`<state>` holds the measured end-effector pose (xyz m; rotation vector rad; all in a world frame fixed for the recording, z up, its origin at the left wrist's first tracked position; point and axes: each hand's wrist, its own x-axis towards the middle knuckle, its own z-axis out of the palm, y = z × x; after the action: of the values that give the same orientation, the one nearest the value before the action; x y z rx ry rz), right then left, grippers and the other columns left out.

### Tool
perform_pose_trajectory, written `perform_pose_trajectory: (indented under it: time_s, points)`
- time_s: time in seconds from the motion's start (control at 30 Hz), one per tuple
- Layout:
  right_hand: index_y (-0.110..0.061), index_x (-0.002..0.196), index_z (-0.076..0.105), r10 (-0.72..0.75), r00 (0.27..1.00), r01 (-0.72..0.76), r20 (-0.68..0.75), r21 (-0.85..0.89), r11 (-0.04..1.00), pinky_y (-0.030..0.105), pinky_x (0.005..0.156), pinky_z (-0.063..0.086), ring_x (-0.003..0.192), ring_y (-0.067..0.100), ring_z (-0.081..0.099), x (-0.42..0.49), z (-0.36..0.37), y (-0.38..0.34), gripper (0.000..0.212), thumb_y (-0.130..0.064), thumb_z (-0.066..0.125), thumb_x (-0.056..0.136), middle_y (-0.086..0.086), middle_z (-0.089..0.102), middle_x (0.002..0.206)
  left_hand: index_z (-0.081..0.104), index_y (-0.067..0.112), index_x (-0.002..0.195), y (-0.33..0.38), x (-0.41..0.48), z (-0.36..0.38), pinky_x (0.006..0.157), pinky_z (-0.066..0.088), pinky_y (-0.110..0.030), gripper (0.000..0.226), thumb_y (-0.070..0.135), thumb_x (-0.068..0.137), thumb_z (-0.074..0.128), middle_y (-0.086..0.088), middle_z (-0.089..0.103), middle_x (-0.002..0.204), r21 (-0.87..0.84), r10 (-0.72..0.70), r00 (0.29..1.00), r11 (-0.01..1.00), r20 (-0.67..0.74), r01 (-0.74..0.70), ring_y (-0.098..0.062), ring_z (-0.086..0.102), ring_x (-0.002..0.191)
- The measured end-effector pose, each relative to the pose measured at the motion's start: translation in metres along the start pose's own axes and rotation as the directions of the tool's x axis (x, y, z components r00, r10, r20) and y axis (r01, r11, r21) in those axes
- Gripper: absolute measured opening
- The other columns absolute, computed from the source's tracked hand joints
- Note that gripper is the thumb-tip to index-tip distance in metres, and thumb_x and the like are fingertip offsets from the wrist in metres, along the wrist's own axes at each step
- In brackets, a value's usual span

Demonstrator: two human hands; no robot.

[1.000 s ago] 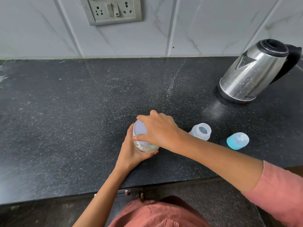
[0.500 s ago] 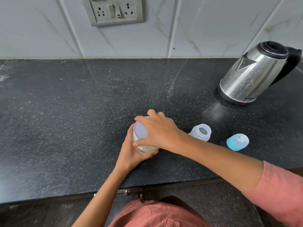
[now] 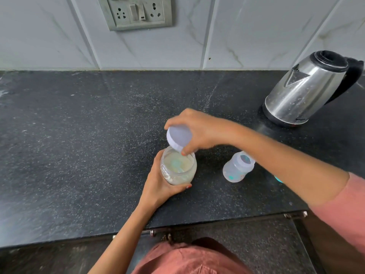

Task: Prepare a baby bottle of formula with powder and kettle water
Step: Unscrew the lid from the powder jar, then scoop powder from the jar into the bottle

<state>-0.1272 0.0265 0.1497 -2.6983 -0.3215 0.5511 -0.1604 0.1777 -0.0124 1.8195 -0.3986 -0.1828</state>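
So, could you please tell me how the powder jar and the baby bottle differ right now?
The powder jar is wider than the baby bottle. The jar holds pale powder; the bottle looks empty. The left hand grips the jar, while the bottle stands untouched on the counter. Both are translucent and uncapped; the right hand holds the jar's lid above it.
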Motion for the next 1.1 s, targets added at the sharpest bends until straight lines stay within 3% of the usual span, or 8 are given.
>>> perform_pose_trajectory:
  time_s: [0.13, 0.3, 0.5, 0.63, 0.87, 1.0, 1.1]
  points:
    - [-0.026, 0.137, 0.036, 0.082, 0.997, -0.081, -0.006, 0.068, 0.994, 0.030, 0.086, 0.035, 0.118, 0.023, 0.039, 0.035, -0.022, 0.020, 0.079, -0.025, 0.077, 0.069, 0.005, 0.034, 0.139, 0.030, 0.054, 0.123, -0.005, -0.001, 0.001, 0.089, 0.030, 0.001, 0.096, 0.050, 0.042, 0.083, 0.043, 0.041, 0.123, 0.011, 0.013, 1.000, 1.000, 0.002, -0.013, 0.017, 0.041, 0.115]
    - [-0.017, 0.134, 0.036, 0.171, 0.985, -0.172, 0.015, 0.033, 0.985, 0.031, 0.078, 0.036, 0.101, 0.019, 0.039, 0.085, -0.004, 0.036, 0.076, -0.027, 0.076, 0.070, 0.009, 0.037, 0.136, 0.028, 0.059, 0.123, -0.007, -0.002, 0.004, 0.090, 0.030, 0.001, 0.097, 0.051, 0.044, 0.084, 0.040, 0.040, 0.125, 0.017, 0.020, 1.000, 1.000, 0.008, -0.020, 0.015, 0.041, 0.116]
    - [-0.016, 0.131, 0.033, 0.229, 0.972, -0.224, 0.054, -0.093, 0.970, 0.041, 0.089, 0.040, 0.120, 0.036, 0.040, 0.128, 0.034, 0.045, 0.079, -0.027, 0.079, 0.067, 0.015, 0.029, 0.136, 0.027, 0.056, 0.126, -0.011, 0.000, 0.004, 0.089, 0.031, 0.000, 0.100, 0.049, 0.045, 0.085, 0.035, 0.042, 0.127, 0.008, 0.005, 1.000, 1.000, 0.016, -0.006, 0.011, 0.043, 0.119]
    - [-0.013, 0.130, 0.034, 0.245, 0.969, -0.237, 0.037, -0.152, 0.960, 0.044, 0.089, 0.040, 0.124, 0.036, 0.035, 0.140, 0.048, 0.047, 0.079, -0.030, 0.079, 0.067, 0.016, 0.031, 0.135, 0.030, 0.048, 0.130, -0.013, 0.001, 0.003, 0.094, 0.034, -0.007, 0.100, 0.048, 0.046, 0.086, 0.029, 0.044, 0.131, 0.006, 0.005, 1.000, 1.000, 0.031, -0.006, 0.003, 0.044, 0.122]
    - [-0.017, 0.135, 0.030, 0.251, 0.967, -0.240, 0.038, -0.187, 0.953, 0.047, 0.096, 0.037, 0.129, 0.034, 0.030, 0.145, 0.051, 0.047, 0.084, -0.037, 0.077, 0.068, 0.013, 0.029, 0.140, 0.030, 0.044, 0.131, -0.015, 0.003, -0.002, 0.093, 0.033, -0.005, 0.102, 0.050, 0.046, 0.085, 0.029, 0.043, 0.131, -0.003, -0.007, 1.000, 1.000, 0.021, 0.007, 0.004, 0.043, 0.122]
    - [-0.014, 0.138, 0.028, 0.238, 0.971, -0.236, 0.023, -0.058, 0.970, 0.046, 0.103, 0.035, 0.129, 0.035, 0.033, 0.134, 0.039, 0.045, 0.086, -0.029, 0.078, 0.070, 0.015, 0.029, 0.142, 0.030, 0.047, 0.129, -0.016, 0.003, -0.003, 0.090, 0.031, -0.002, 0.099, 0.052, 0.046, 0.085, 0.032, 0.042, 0.130, -0.009, 0.005, 1.000, 1.000, 0.009, -0.005, 0.006, 0.043, 0.122]
    - [-0.008, 0.131, 0.041, 0.208, 0.977, -0.204, -0.044, 0.085, 0.975, 0.036, 0.096, 0.040, 0.118, 0.028, 0.048, 0.114, 0.024, 0.038, 0.070, -0.019, 0.076, 0.071, 0.014, 0.044, 0.134, 0.029, 0.051, 0.127, -0.016, 0.003, -0.003, 0.090, 0.032, -0.002, 0.099, 0.052, 0.045, 0.085, 0.034, 0.043, 0.128, -0.020, 0.005, 1.000, 1.000, 0.007, -0.005, 0.007, 0.044, 0.120]
